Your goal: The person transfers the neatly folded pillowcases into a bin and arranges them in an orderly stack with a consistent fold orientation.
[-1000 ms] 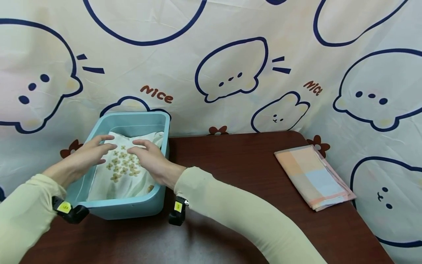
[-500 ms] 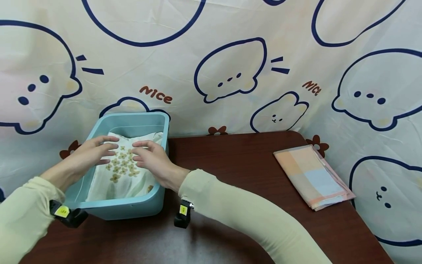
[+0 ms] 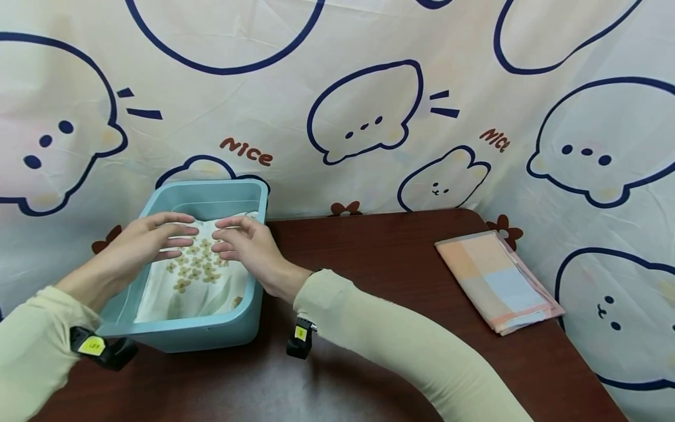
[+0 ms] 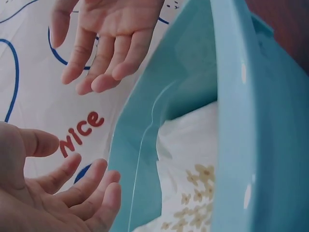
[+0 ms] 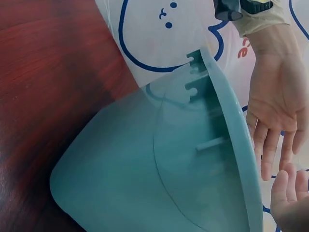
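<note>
A light blue plastic bin [image 3: 211, 325] stands on the table, with a white cloth [image 3: 163, 296] printed with tan flowers lying inside it. Above the bin's left side hovers my left hand [image 3: 150, 240], fingers spread and slightly bent, holding nothing. Facing it from the right is my right hand [image 3: 253, 249], also bare, its fingers loosely bent over the cloth. A small gap separates the two sets of fingertips. In the left wrist view both hands show above the bin's rim [image 4: 236, 96], apart from the cloth. Part of the cloth is hidden behind the hands.
A folded checked cloth [image 3: 501, 281] in orange, blue and pink lies at the right of the dark brown table [image 3: 364, 264]. Behind the table hangs a white curtain [image 3: 285, 117] with blue cartoon outlines. Each sleeve carries a small black wrist camera [image 3: 300, 339].
Both hands have shifted slightly to the right, and the right fingers are more bent than before. The view has turned a little. The cloth in the bin looks unmoved.
</note>
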`<state>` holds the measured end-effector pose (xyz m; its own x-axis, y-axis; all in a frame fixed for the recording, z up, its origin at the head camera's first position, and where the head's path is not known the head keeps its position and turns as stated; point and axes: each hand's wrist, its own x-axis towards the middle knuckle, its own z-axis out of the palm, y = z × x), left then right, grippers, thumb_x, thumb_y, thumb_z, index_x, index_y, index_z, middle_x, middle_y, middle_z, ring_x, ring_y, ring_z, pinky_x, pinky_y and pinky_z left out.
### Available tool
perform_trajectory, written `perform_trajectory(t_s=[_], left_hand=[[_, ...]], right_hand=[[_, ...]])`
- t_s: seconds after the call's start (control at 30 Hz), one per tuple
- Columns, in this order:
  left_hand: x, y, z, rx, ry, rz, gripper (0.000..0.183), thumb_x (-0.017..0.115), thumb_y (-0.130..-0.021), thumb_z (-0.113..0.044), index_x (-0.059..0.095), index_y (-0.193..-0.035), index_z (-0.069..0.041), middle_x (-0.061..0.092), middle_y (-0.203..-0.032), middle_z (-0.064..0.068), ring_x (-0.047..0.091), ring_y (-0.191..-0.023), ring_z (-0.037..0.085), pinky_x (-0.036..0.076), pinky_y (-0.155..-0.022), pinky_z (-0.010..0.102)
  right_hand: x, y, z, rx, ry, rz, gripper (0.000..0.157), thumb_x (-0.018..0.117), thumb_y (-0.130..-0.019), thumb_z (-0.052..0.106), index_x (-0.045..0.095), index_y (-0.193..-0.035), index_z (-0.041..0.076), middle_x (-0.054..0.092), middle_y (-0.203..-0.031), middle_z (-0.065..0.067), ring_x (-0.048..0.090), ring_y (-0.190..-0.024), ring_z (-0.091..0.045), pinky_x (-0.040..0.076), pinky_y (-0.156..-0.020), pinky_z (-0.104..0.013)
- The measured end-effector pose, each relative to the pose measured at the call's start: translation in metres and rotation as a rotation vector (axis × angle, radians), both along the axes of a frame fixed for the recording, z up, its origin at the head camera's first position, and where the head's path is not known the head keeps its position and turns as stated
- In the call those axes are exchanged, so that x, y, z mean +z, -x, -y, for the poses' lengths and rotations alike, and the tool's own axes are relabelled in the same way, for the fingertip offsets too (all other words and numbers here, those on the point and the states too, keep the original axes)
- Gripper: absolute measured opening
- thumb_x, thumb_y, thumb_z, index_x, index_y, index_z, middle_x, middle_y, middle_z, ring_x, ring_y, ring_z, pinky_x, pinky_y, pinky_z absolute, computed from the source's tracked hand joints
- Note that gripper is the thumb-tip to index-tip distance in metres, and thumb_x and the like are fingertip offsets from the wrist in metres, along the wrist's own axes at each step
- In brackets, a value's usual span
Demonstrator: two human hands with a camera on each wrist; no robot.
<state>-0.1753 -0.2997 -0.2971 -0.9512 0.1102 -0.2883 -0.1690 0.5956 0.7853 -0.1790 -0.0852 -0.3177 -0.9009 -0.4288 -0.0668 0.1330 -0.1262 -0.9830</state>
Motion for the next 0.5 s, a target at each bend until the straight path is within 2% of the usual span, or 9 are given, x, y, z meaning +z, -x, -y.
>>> perform_trajectory(t_s=[0.1, 0.17, 0.3, 0.37, 0.5], left_hand=[[0.002, -0.002, -0.004, -0.01, -0.014, -0.009, 0.061, 0.027, -0.11, -0.041, 0.029, -0.156, -0.002, 0.042, -0.154, 0.03, 0.055, -0.131, 0.034, 0.054, -0.081, 0.016], [0.003, -0.003, -0.007, -0.017, -0.022, -0.013, 0.059, 0.028, -0.11, -0.041, 0.031, -0.156, -0.002, 0.043, -0.153, 0.029, 0.061, -0.122, 0.019, 0.054, -0.081, 0.015], [0.005, -0.005, -0.014, -0.028, -0.044, -0.029, 0.057, 0.03, -0.11, -0.041, 0.035, -0.154, -0.005, 0.044, -0.153, 0.029, 0.061, -0.104, -0.007, 0.054, -0.082, 0.014], [0.005, -0.005, -0.018, -0.038, -0.059, -0.034, 0.057, 0.031, -0.11, -0.042, 0.036, -0.153, -0.005, 0.045, -0.153, 0.028, 0.06, -0.1, -0.012, 0.054, -0.082, 0.014], [0.004, -0.006, -0.026, -0.057, -0.074, -0.048, 0.056, 0.032, -0.11, -0.041, 0.037, -0.152, -0.004, 0.046, -0.151, 0.029, 0.059, -0.097, -0.014, 0.053, -0.081, 0.013]], right_hand=[[-0.001, 0.001, -0.004, 0.02, -0.013, -0.021, 0.023, 0.057, -0.103, 0.02, 0.065, -0.121, 0.008, 0.072, -0.118, -0.012, 0.074, -0.099, -0.021, 0.058, -0.095, -0.038], [-0.003, 0.001, -0.007, 0.037, -0.028, -0.031, 0.023, 0.056, -0.104, 0.02, 0.065, -0.122, 0.008, 0.072, -0.119, -0.013, 0.074, -0.099, -0.021, 0.058, -0.094, -0.038], [-0.008, 0.002, -0.013, 0.067, -0.036, -0.044, 0.026, 0.055, -0.105, 0.02, 0.064, -0.123, 0.004, 0.072, -0.119, -0.017, 0.074, -0.096, -0.022, 0.06, -0.088, -0.032], [-0.009, 0.002, -0.018, 0.075, -0.032, -0.047, 0.027, 0.054, -0.105, 0.02, 0.064, -0.123, 0.004, 0.072, -0.118, -0.018, 0.074, -0.092, -0.019, 0.06, -0.085, -0.029], [-0.01, 0.004, -0.027, 0.089, -0.025, -0.066, 0.027, 0.053, -0.105, 0.019, 0.064, -0.123, 0.003, 0.072, -0.114, -0.018, 0.072, -0.085, -0.013, 0.06, -0.083, -0.027]])
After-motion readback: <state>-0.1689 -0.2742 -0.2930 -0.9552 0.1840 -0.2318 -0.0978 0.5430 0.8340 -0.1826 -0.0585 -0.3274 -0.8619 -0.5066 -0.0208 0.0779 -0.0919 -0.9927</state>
